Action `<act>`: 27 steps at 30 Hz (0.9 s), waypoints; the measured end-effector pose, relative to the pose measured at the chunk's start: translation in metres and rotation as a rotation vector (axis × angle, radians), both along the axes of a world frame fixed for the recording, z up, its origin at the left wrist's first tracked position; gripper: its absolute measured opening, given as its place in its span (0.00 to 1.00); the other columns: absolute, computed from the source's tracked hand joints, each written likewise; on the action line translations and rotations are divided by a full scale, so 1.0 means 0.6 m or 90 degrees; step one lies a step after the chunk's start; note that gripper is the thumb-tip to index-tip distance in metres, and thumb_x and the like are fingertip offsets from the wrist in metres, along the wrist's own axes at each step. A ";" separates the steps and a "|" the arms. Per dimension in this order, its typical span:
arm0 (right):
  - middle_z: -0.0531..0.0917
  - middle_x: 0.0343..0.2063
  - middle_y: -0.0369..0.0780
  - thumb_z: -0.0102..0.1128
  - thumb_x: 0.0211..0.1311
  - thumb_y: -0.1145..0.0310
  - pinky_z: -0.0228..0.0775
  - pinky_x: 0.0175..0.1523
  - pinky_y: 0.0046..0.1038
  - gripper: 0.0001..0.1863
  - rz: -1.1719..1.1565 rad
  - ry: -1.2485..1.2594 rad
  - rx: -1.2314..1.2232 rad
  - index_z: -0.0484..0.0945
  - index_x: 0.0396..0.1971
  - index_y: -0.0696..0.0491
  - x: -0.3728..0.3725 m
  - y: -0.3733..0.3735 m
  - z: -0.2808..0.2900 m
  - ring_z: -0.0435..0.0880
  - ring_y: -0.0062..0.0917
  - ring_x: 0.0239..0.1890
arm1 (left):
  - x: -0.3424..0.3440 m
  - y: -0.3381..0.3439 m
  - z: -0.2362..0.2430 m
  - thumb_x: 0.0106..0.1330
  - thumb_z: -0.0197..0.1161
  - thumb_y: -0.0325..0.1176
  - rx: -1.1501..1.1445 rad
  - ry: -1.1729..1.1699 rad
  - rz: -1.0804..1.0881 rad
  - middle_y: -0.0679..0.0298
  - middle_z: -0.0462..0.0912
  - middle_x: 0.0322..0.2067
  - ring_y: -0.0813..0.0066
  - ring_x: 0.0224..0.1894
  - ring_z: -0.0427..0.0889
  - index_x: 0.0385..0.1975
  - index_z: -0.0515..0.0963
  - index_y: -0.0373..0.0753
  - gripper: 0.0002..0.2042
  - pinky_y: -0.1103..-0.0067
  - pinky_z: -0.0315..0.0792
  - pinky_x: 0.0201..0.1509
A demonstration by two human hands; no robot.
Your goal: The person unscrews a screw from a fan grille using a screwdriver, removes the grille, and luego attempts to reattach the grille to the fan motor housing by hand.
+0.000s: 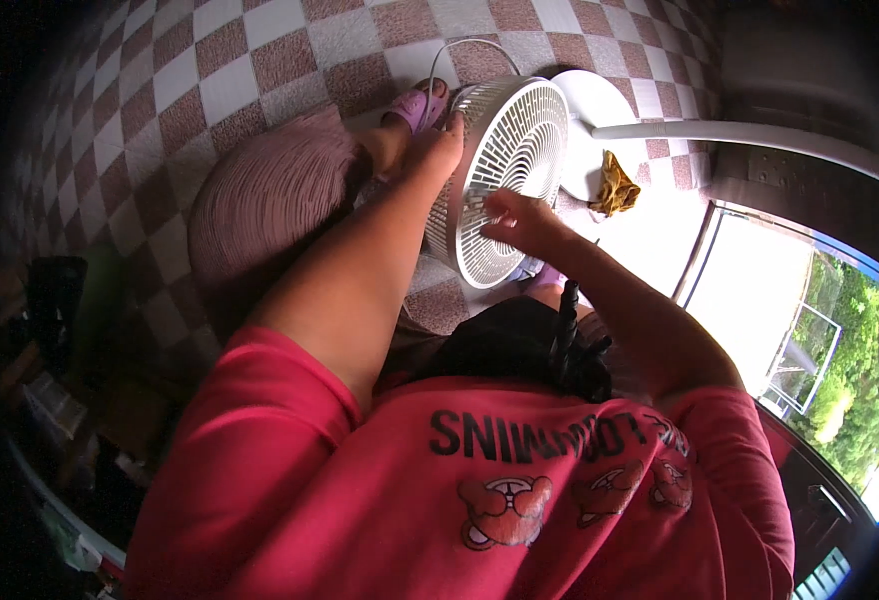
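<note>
A white fan head (510, 160) with a round slotted grille stands on edge in front of me, tilted. At its far left rim is my left hand (442, 147), closed around the edge; its fingertips are hidden behind the casing. My right hand (522, 222) is at the near part of the grille, its fingers curled and a little blurred by motion. A small greyish spot shows by those fingertips, too smeared to name. A thin pale cord or wire loop (472, 42) arches over the fan head's far side.
Beyond the fan head lie a white round base (595, 98) and a long white pole (750, 132). A crumpled yellow-brown cloth (616, 186) is on the checkered floor (260, 65). At right is a bright doorway (750, 285); dark clutter (55, 400) sits at left. My purple shoe (418, 103) is beside the fan.
</note>
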State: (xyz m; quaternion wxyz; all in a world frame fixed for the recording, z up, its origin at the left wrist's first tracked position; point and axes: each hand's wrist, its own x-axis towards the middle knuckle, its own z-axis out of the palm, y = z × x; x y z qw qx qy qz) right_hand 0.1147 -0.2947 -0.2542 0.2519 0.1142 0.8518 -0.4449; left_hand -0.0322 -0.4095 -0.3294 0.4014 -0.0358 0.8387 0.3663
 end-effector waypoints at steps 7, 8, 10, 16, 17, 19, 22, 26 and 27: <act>0.76 0.26 0.44 0.71 0.42 0.53 0.69 0.38 0.33 0.28 -0.067 0.019 0.085 0.68 0.34 0.57 0.071 -0.035 0.005 0.77 0.35 0.31 | 0.009 0.001 0.016 0.65 0.49 0.57 0.106 -0.049 0.041 0.47 0.76 0.51 0.60 0.50 0.77 0.51 0.71 0.27 0.33 0.70 0.70 0.51; 0.76 0.26 0.44 0.71 0.42 0.53 0.69 0.38 0.33 0.28 -0.070 0.023 0.086 0.68 0.34 0.57 0.070 -0.035 0.016 0.77 0.35 0.31 | 0.010 0.003 0.011 0.65 0.51 0.56 0.127 -0.083 0.058 0.48 0.76 0.50 0.61 0.49 0.77 0.51 0.71 0.27 0.32 0.71 0.70 0.51; 0.76 0.26 0.45 0.72 0.41 0.52 0.69 0.37 0.34 0.30 -0.064 -0.048 0.129 0.67 0.34 0.57 0.066 -0.036 0.037 0.77 0.36 0.31 | 0.013 0.006 -0.004 0.63 0.56 0.54 0.191 -0.093 0.109 0.49 0.77 0.49 0.65 0.48 0.78 0.52 0.70 0.26 0.32 0.73 0.71 0.49; 0.78 0.28 0.50 0.71 0.42 0.52 0.70 0.39 0.38 0.32 -0.124 -0.024 0.211 0.64 0.36 0.59 0.103 -0.028 0.068 0.80 0.43 0.34 | 0.044 0.035 0.063 0.63 0.57 0.53 0.150 -0.092 0.081 0.54 0.78 0.49 0.66 0.48 0.77 0.55 0.69 0.31 0.31 0.74 0.72 0.48; 0.78 0.28 0.50 0.71 0.42 0.52 0.70 0.39 0.38 0.32 -0.126 -0.020 0.212 0.64 0.36 0.59 0.103 -0.031 0.075 0.80 0.43 0.34 | 0.046 0.034 0.066 0.63 0.57 0.53 0.152 -0.088 0.078 0.54 0.78 0.49 0.66 0.48 0.77 0.55 0.69 0.31 0.31 0.74 0.72 0.48; 0.78 0.28 0.52 0.70 0.44 0.54 0.71 0.39 0.39 0.31 -0.169 0.006 0.206 0.63 0.36 0.60 0.105 -0.036 0.087 0.80 0.47 0.34 | 0.048 0.034 0.070 0.61 0.58 0.54 0.204 -0.011 0.086 0.54 0.78 0.48 0.66 0.47 0.77 0.58 0.66 0.30 0.34 0.74 0.73 0.46; 0.77 0.24 0.46 0.69 0.46 0.59 0.70 0.35 0.34 0.25 -0.214 0.059 0.201 0.66 0.33 0.58 0.128 -0.017 0.084 0.78 0.37 0.29 | 0.057 0.055 0.104 0.57 0.63 0.55 0.219 -0.053 0.081 0.51 0.78 0.44 0.65 0.41 0.80 0.57 0.60 0.25 0.40 0.75 0.75 0.39; 0.75 0.21 0.38 0.71 0.45 0.64 0.67 0.30 0.27 0.21 -0.270 0.131 0.180 0.67 0.30 0.56 0.149 -0.007 0.080 0.73 0.24 0.24 | 0.065 0.079 0.099 0.52 0.69 0.49 0.269 -0.026 0.122 0.48 0.79 0.41 0.66 0.36 0.82 0.51 0.65 0.23 0.37 0.75 0.76 0.35; 0.75 0.21 0.38 0.71 0.45 0.64 0.67 0.30 0.27 0.21 -0.276 0.133 0.183 0.67 0.30 0.56 0.155 -0.003 0.081 0.73 0.24 0.24 | 0.069 0.086 0.103 0.52 0.69 0.49 0.272 -0.025 0.116 0.48 0.79 0.41 0.66 0.36 0.82 0.51 0.65 0.23 0.37 0.75 0.76 0.35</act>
